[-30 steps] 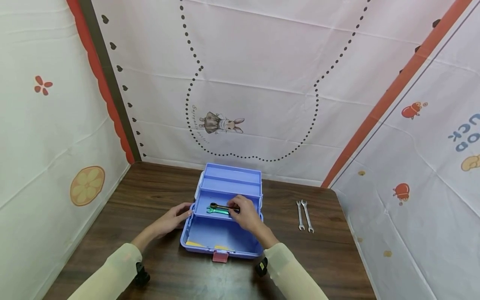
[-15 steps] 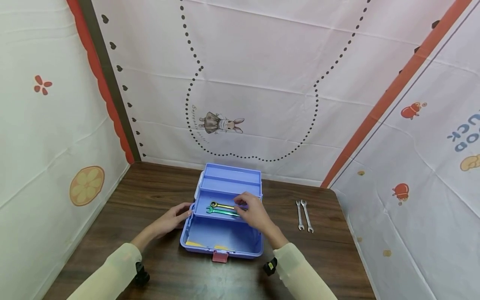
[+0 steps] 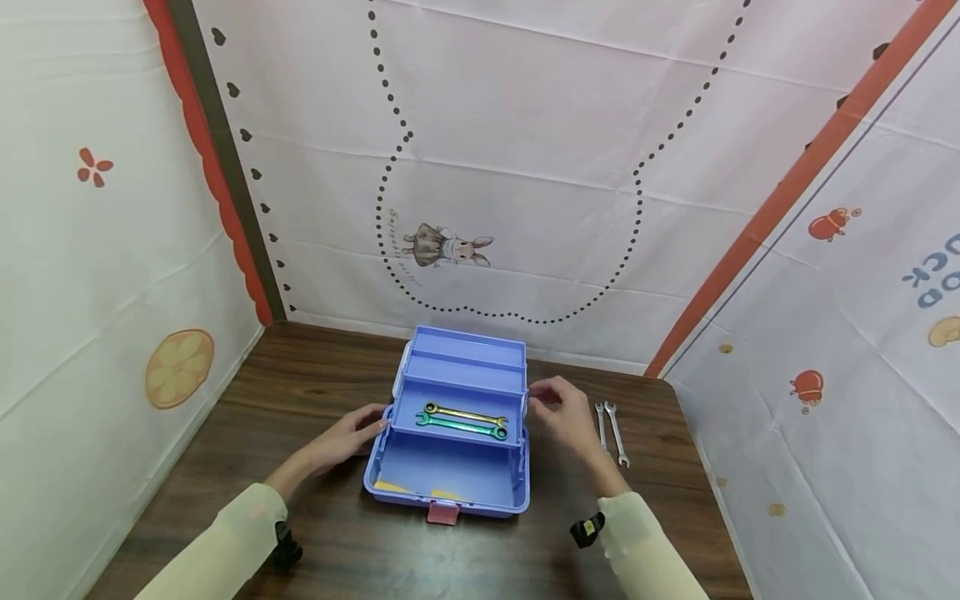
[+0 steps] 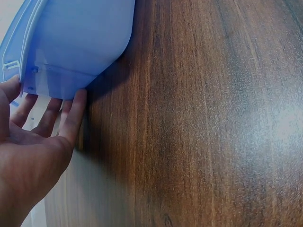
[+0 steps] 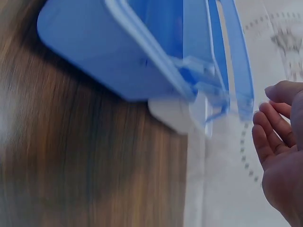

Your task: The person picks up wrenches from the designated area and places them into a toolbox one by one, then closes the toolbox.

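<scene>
Two wrenches (image 3: 461, 426) in tray (image 3: 450, 392); right fingers (image 5: 276, 124) seemingly apart

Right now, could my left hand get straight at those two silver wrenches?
Probably not: your left hand touches the left side of the open blue toolbox, which, along with your right hand, stands between it and the silver wrenches.

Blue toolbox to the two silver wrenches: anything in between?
Yes: the right hand is between the toolbox and the silver wrenches, over the wood table. It shows in the head view.
</scene>
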`<control>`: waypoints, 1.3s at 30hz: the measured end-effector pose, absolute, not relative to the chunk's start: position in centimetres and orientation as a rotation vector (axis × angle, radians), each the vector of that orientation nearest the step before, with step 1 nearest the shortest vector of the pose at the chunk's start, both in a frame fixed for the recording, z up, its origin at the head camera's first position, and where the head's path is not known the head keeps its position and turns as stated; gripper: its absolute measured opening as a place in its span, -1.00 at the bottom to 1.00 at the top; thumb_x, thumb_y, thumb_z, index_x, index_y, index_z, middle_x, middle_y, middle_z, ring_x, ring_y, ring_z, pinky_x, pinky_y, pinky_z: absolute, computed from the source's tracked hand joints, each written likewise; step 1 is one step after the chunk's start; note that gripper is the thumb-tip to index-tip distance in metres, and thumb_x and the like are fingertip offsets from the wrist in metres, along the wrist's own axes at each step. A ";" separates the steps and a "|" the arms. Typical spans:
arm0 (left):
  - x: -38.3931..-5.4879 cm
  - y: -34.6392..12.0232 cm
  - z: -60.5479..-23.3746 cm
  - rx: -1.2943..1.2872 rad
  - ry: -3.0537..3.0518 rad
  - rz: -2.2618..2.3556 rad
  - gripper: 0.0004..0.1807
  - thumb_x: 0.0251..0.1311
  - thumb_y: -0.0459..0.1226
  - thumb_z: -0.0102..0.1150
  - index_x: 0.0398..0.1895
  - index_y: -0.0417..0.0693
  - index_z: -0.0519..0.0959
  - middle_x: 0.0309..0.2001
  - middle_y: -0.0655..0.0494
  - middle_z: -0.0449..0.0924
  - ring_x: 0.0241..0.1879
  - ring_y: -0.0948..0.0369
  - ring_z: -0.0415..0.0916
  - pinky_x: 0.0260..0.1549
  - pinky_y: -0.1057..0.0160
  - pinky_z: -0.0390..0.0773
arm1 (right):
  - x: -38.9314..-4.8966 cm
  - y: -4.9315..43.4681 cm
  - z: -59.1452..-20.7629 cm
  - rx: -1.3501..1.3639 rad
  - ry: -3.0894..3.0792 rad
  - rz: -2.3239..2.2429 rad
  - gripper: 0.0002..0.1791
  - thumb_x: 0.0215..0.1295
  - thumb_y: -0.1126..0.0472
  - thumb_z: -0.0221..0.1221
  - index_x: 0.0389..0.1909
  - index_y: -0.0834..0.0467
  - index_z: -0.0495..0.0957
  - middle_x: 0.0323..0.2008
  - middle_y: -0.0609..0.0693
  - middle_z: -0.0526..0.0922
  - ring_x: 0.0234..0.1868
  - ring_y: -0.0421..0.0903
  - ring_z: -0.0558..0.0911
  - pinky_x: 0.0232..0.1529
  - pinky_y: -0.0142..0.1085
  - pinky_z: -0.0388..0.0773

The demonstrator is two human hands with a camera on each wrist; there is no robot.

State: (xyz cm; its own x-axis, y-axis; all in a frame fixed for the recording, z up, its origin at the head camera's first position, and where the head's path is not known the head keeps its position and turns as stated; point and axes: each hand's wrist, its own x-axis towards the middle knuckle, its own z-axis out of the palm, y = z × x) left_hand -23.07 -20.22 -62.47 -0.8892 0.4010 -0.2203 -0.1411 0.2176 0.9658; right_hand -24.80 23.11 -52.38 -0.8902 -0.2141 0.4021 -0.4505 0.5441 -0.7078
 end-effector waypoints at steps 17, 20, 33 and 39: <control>-22.9 -19.9 -62.5 0.241 2.070 1.719 -0.28 0.61 0.09 0.05 0.60 -0.14 0.25 0.52 -0.32 0.26 0.45 -0.21 0.34 0.22 -0.15 0.62 | -25.3 30.6 -55.7 0.136 -2.519 1.231 -0.77 0.33 0.45 0.38 -0.03 0.41 0.68 -0.19 0.22 0.74 -0.13 0.13 0.69 -0.18 -0.55 0.54; -23.0 -19.8 -62.5 0.238 2.067 1.723 -0.28 0.61 0.10 0.06 0.61 -0.13 0.25 0.52 -0.31 0.26 0.45 -0.21 0.33 0.22 -0.14 0.62 | -25.3 31.5 -56.5 0.065 -2.531 1.212 -0.77 0.34 0.44 0.38 -0.03 0.42 0.68 -0.18 0.23 0.74 -0.12 0.13 0.69 -0.18 -0.57 0.51; -23.1 -19.9 -62.7 0.230 2.060 1.729 -0.29 0.60 0.10 0.06 0.59 -0.12 0.28 0.50 -0.28 0.29 0.43 -0.17 0.36 0.22 -0.13 0.62 | -24.4 34.0 -59.6 -0.190 -2.616 1.099 -0.75 0.35 0.36 0.36 0.00 0.37 0.69 -0.16 0.23 0.76 -0.11 0.12 0.71 -0.18 -0.34 0.59; -23.1 -20.1 -62.8 0.224 2.068 1.728 -0.29 0.60 0.10 0.06 0.59 -0.11 0.28 0.51 -0.28 0.28 0.44 -0.17 0.35 0.23 -0.13 0.62 | -24.2 34.4 -60.9 -0.226 -2.652 1.066 -0.74 0.32 0.35 0.39 -0.03 0.37 0.69 -0.22 0.22 0.76 -0.14 0.14 0.72 -0.24 -0.34 0.61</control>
State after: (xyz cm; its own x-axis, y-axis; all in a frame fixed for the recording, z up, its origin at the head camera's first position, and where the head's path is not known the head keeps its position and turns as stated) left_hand -23.11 -20.12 -62.83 -0.8928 0.3915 -0.2227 -0.1496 0.2087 0.9665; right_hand -24.16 34.43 -60.87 -0.9505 0.2437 0.1928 0.0424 0.7164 -0.6964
